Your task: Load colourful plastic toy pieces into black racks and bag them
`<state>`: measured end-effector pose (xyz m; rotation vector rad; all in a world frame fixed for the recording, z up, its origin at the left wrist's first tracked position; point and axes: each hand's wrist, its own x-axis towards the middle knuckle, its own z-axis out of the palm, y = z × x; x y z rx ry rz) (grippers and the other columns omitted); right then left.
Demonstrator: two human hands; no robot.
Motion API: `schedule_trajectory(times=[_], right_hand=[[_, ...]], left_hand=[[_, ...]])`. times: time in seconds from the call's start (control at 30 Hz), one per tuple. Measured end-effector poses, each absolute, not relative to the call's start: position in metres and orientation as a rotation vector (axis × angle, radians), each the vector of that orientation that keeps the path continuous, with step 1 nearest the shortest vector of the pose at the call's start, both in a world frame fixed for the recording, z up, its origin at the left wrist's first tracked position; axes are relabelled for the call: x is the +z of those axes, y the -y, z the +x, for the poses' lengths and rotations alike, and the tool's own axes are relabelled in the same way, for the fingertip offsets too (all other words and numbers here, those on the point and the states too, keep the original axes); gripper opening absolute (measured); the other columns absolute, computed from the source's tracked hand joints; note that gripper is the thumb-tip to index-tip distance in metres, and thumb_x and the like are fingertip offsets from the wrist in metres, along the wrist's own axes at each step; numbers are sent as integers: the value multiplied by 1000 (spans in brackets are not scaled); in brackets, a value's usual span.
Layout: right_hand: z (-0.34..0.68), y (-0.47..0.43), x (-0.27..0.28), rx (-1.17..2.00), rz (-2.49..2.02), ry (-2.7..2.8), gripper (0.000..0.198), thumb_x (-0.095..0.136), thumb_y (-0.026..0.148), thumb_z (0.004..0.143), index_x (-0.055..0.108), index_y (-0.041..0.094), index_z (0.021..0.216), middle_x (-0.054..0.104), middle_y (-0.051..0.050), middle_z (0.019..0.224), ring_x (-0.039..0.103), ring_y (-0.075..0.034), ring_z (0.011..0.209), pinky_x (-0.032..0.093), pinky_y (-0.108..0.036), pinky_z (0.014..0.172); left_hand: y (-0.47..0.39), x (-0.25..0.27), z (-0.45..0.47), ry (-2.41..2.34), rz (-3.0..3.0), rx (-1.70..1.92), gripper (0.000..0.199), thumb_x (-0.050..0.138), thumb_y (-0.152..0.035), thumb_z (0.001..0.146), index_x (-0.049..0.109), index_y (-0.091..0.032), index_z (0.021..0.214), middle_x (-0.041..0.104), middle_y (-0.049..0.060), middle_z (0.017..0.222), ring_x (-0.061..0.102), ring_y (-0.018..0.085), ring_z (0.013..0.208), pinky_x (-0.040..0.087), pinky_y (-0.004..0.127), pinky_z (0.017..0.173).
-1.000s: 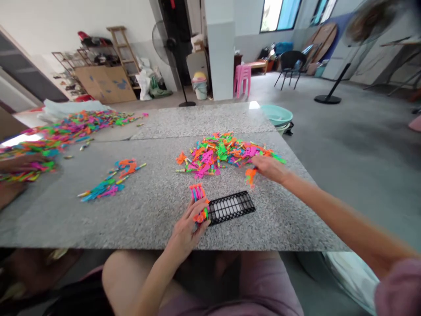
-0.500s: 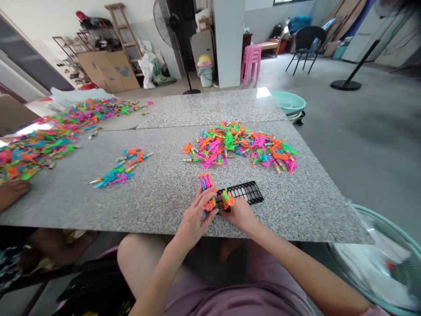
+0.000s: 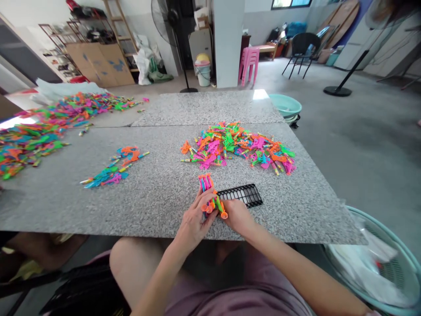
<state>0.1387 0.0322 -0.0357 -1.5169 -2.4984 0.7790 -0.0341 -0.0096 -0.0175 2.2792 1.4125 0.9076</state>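
My left hand [image 3: 194, 219] is wrapped round a row of coloured plastic sticks [image 3: 206, 184] with orange cup-shaped ends, standing at the left end of a black slotted rack [image 3: 248, 194]. My right hand [image 3: 237, 216] meets it from the right, its fingers closed about a green stick with an orange cup end [image 3: 224, 215]. The right fingertips are partly hidden behind that stick. Beyond both hands lies a mixed heap of bright plastic pieces [image 3: 230, 142] in pink, orange, green and blue.
A smaller group of plastic pieces [image 3: 108, 173] lies to the left on the speckled stone table [image 3: 158, 202]. A large pile [image 3: 75, 109] spreads over the far left. Beside the table's right edge stands a teal basket [image 3: 408, 259] with plastic bags; a teal basin [image 3: 285, 104] is farther back.
My right hand has brought the green, orange-cupped stick left and down against the row in my left hand. The view has shifted slightly, and the co-worker's hand at left has gone out of view.
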Motion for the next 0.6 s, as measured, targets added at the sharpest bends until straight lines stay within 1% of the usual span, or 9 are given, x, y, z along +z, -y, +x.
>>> schedule_trajectory(times=[0.13, 0.2, 0.3, 0.4, 0.47, 0.53, 0.6], right_hand=[[129, -39, -25, 740, -1536, 2554, 21, 51, 21, 88, 70, 19, 98, 73, -11, 91, 68, -24, 88, 44, -29, 72], [126, -42, -23, 710, -1542, 2548, 22, 50, 22, 89, 70, 18, 97, 73, -12, 92, 68, -26, 90, 46, -30, 73], [123, -43, -21, 692, -1528, 2542, 22, 50, 21, 87, 69, 17, 97, 73, -12, 92, 69, -27, 90, 48, -31, 72], [121, -41, -17, 709, -1524, 2528, 23, 53, 29, 85, 70, 17, 94, 73, -12, 90, 69, -27, 87, 50, -32, 71], [119, -40, -14, 707, -1534, 2494, 26, 53, 35, 85, 70, 16, 92, 73, -12, 88, 70, -28, 85, 51, -33, 70], [115, -39, -13, 699, -1539, 2463, 27, 53, 36, 84, 70, 16, 92, 73, -12, 88, 70, -28, 85, 51, -34, 70], [109, -38, -15, 699, -1533, 2450, 26, 54, 34, 83, 70, 16, 93, 72, -12, 89, 69, -29, 86, 52, -35, 70]], left_hand=[[6, -15, -37, -1457, 2313, 898, 38, 50, -26, 96, 44, -24, 133, 51, 11, 145, 40, 26, 141, 41, 45, 112], [4, -13, -38, -1486, 2335, 898, 42, 53, -29, 94, 43, -24, 134, 55, 11, 141, 49, 26, 135, 46, 43, 107], [-1, -8, -38, -1604, 2357, 885, 49, 64, -39, 86, 49, -26, 130, 64, 10, 129, 60, 29, 121, 51, 45, 99], [-7, -5, -37, -1707, 2376, 899, 51, 70, -45, 78, 55, -27, 123, 69, 7, 121, 64, 32, 115, 53, 47, 94], [-9, -5, -37, -1688, 2368, 904, 50, 69, -47, 79, 55, -27, 123, 70, 6, 118, 68, 29, 108, 57, 41, 88], [-9, -5, -36, -1668, 2347, 911, 48, 65, -48, 82, 54, -27, 124, 71, 5, 116, 71, 24, 98, 58, 34, 81], [-8, -5, -37, -1675, 2349, 936, 47, 62, -49, 85, 53, -27, 126, 71, 5, 115, 72, 23, 96, 58, 32, 81]])
